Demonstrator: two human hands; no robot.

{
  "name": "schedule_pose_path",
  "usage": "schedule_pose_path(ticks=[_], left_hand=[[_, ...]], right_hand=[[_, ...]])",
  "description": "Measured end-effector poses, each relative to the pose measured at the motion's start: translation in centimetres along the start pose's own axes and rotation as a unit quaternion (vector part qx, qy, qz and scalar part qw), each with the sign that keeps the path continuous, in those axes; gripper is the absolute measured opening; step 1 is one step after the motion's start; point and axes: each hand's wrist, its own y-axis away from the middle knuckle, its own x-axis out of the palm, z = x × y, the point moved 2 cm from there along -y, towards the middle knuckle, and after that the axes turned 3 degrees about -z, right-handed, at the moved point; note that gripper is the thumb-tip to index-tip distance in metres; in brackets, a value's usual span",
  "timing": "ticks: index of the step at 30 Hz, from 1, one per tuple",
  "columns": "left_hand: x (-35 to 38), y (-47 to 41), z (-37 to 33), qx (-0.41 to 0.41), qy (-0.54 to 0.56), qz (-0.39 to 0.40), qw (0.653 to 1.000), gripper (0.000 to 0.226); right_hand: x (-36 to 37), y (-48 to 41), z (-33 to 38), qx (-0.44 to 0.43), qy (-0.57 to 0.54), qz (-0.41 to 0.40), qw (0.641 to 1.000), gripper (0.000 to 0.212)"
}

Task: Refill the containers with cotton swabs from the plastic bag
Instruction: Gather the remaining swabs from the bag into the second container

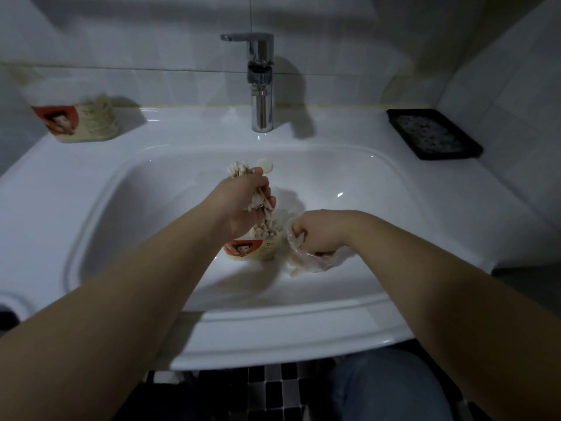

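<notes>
Dimly lit, seen from your own head: you leaned over a white washbasin (pixel 151 183) with both bare forearms reaching in.

Your left hand (pixel 243 205) was raised over the basin, its fingers curled around a thick bundle of cotton swabs (pixel 239 170). White tips fanned out above the fist and more poked out below it.

Directly under that hand, an open container (pixel 252 249) with a red-and-cream label stood upright on the basin floor, and swab tips already showed at its mouth. Just beside it, on its right, your right hand (pixel 318 232) was clenched on the crumpled clear plastic bag (pixel 306 262).

A second container (pixel 76 117) with the same label sat on the basin's back left ledge, too blurred to tell how full it was. A chrome tap (pixel 261 83) stood at the back centre, and a black tray (pixel 434 133) lay on the right ledge.

You seemed to be feeding the bundle into the container. That step probably called for keeping the sticks parallel and upright, centring them over the mouth, and loosening your grip only once the lower tips were inside. Otherwise loose swabs could have spilled into the basin.
</notes>
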Motion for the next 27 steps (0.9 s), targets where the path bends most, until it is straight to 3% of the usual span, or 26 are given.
schedule_pose_path(ticks=[13, 21, 25, 27], left_hand=[[-0.1, -0.2, 0.2, -0.002, -0.016, -0.010, 1.000, 0.011], [-0.1, -0.3, 0.4, -0.006, -0.052, 0.063, 0.997, 0.014], [-0.3, -0.5, 0.5, 0.001, -0.055, 0.039, 0.998, 0.011], [-0.4, -0.5, 0.4, 0.000, -0.041, 0.011, 0.999, 0.008]], right_hand=[[1.2, -0.3, 1.2, 0.021, 0.159, -0.030, 0.987, 0.022], [1.0, -0.3, 1.2, 0.038, 0.146, -0.019, 0.988, 0.026], [0.6, -0.7, 0.8, 0.044, 0.138, -0.041, 0.989, 0.008], [0.4, -0.6, 0.8, 0.043, 0.124, -0.029, 0.991, 0.017]])
